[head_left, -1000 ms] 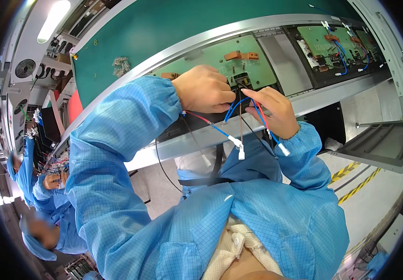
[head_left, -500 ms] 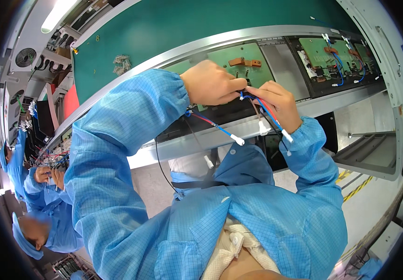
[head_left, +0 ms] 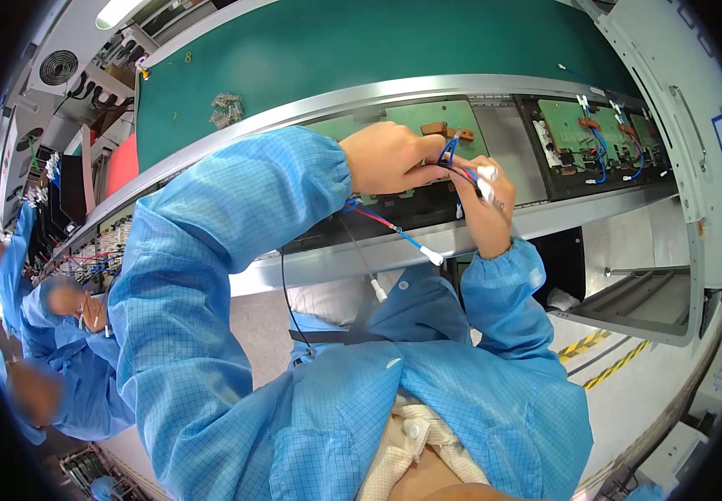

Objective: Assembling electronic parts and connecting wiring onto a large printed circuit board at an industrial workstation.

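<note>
My left hand (head_left: 390, 160) is closed in a pinch on a wire bundle (head_left: 456, 169) of blue, red and black wires. My right hand (head_left: 488, 213) grips the same bundle, its fingers partly hidden by blurred white connectors (head_left: 486, 179). A blue loop of wire rises between the hands. Both hands are above a green circuit board (head_left: 463, 113) in a black tray, beside a brown block (head_left: 447, 131). Below my left wrist hang a red and blue wire pair (head_left: 386, 223) ending in a white connector (head_left: 432, 255), and a grey wire with another white connector (head_left: 378, 290).
More circuit boards (head_left: 565, 125) with blue wires lie in a tray to the right. Metal rails (head_left: 536, 221) border the trays. A green mat (head_left: 327, 58) holds a small pile of metal parts (head_left: 226, 109). Co-workers (head_left: 85, 367) sit at the left. A thin black cord (head_left: 284, 292) hangs near my lap.
My right hand has turned and moved slightly left, swinging the wire ends and white connectors up from below the hand. My left hand keeps its pinch on the wires.
</note>
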Demonstrator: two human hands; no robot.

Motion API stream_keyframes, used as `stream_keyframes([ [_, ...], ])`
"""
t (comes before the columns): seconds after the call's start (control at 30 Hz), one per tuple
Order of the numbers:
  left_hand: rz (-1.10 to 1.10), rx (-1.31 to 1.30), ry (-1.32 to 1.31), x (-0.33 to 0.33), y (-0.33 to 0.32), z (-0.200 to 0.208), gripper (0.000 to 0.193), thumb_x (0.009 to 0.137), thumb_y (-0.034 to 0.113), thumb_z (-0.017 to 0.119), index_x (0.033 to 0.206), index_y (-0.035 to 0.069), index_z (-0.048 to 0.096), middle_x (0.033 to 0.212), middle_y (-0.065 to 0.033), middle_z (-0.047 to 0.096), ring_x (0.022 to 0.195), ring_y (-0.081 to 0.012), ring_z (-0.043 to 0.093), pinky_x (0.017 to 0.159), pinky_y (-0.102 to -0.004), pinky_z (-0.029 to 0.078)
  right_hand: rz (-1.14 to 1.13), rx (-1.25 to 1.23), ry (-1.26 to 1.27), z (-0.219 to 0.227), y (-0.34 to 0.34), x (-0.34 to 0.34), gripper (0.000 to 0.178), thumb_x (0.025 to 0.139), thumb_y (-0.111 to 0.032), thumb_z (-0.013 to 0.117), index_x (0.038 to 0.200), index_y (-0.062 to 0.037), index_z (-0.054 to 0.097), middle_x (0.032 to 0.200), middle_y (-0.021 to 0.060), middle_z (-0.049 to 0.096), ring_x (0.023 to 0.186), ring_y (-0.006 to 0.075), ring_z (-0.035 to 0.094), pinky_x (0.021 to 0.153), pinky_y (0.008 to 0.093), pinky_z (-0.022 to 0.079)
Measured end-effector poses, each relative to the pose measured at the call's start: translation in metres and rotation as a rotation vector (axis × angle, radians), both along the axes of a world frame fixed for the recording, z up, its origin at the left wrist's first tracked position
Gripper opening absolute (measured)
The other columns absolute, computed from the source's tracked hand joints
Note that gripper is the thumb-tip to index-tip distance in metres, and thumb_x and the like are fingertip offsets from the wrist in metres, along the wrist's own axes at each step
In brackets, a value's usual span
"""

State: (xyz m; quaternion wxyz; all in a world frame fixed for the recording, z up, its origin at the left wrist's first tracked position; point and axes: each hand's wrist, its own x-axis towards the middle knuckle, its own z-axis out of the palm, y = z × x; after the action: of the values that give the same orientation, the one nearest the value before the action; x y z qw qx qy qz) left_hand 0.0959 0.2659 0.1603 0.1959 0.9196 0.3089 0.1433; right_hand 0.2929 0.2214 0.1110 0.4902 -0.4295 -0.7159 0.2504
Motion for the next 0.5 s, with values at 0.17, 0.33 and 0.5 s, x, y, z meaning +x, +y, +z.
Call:
stream_keyframes([
  [0.17, -0.026, 0.091, 0.030, 0.007, 0.001, 0.002, 0.023, 0.092, 0.029, 0.054, 0.100, 0.008, 0.055, 0.062, -0.0153, 0.059, 0.055, -0.0374, 0.057, 0.052, -0.0461, 0.045, -0.069, 0.134, -0.109, 0.000, 0.007, -0.002, 0.013, 0.088, -0.006, 0.058, 0.092, 0.0034, 0.065, 0.074, 0.0065, 0.059, 0.068, 0.0134, 0.053, 0.060, 0.0286, 0.040],
  [0.33, 0.008, 0.084, 0.144, 0.012, -0.001, -0.001, 0.023, 0.094, 0.028, 0.048, 0.105, 0.008, 0.053, 0.064, -0.0177, 0.059, 0.058, -0.0389, 0.058, 0.053, -0.0488, 0.045, -0.048, -0.026, -0.050, -0.007, -0.003, -0.003, 0.022, 0.093, -0.015, 0.051, 0.089, 0.0033, 0.063, 0.075, 0.0083, 0.059, 0.072, 0.0186, 0.053, 0.064, 0.0307, 0.039],
  [0.5, 0.019, 0.096, 0.159, 0.016, -0.002, -0.001, 0.020, 0.091, 0.021, 0.051, 0.102, 0.004, 0.052, 0.062, -0.0152, 0.061, 0.058, -0.0355, 0.062, 0.053, -0.0453, 0.048, -0.114, 0.145, -0.066, 0.008, -0.004, -0.014, 0.019, 0.091, -0.013, 0.054, 0.088, 0.0028, 0.064, 0.078, 0.0118, 0.062, 0.072, 0.0254, 0.057, 0.067, 0.0341, 0.041],
])
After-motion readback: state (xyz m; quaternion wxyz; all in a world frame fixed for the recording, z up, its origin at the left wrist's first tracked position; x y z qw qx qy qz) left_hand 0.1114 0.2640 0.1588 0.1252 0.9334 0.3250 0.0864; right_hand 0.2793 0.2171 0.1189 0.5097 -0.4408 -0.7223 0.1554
